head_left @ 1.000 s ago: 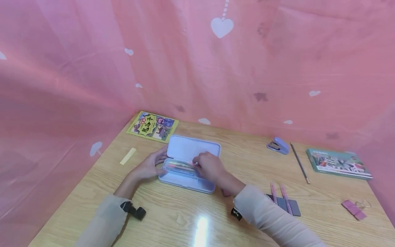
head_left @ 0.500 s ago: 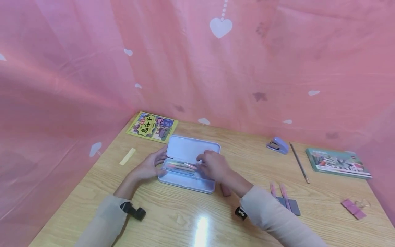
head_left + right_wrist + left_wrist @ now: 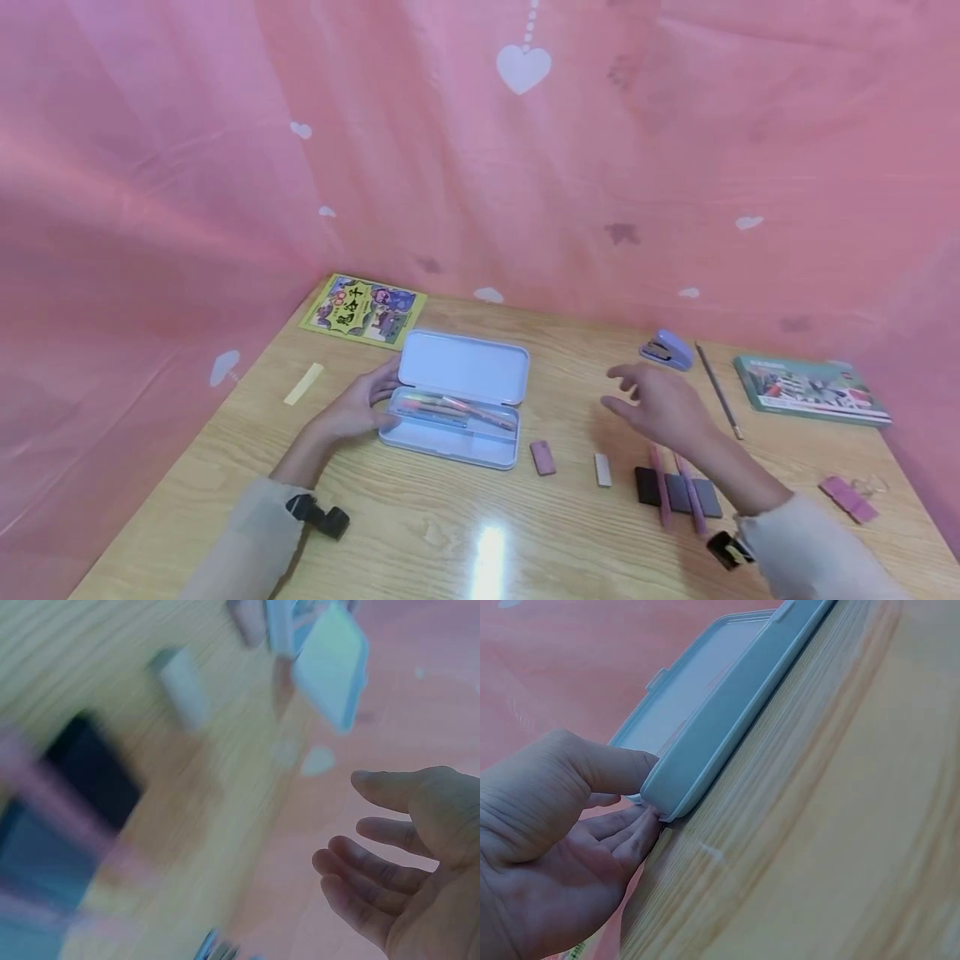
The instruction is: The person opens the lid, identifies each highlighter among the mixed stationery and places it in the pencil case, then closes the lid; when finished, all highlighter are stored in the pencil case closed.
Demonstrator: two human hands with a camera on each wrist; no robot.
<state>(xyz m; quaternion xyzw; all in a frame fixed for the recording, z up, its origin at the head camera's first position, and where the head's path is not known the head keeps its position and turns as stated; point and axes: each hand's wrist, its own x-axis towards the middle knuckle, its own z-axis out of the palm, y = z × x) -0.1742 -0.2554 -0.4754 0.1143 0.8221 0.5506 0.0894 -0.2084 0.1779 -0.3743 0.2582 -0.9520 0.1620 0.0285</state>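
Note:
A pale blue pencil case (image 3: 448, 454) lies on the table with its lid (image 3: 463, 367) raised at the back. Several pens (image 3: 450, 406) lie in its rear compartment. At the case's left end, my left hand (image 3: 358, 407) holds it. The left wrist view shows the thumb (image 3: 619, 769) at the rim and the other fingers lower, around the corner. My right hand (image 3: 663, 408) hovers to the right of the case, fingers loosely spread, nothing in them. In the right wrist view the palm of the right hand (image 3: 405, 870) is bare.
Right of the case lie a pink eraser (image 3: 543, 458), a white block (image 3: 603, 470) and two pink pens (image 3: 692, 496) across a dark two-tone slab (image 3: 678, 493). Farther right are a stapler (image 3: 666, 350), a pencil (image 3: 718, 390), a green box (image 3: 812, 390) and a pink clip (image 3: 848, 498). A yellow booklet (image 3: 363, 310) lies back left.
My right hand has left the pencil case and moved right, its fingers loosening. A pink pen now shows at the right of the rear compartment. The left hand stays at the case.

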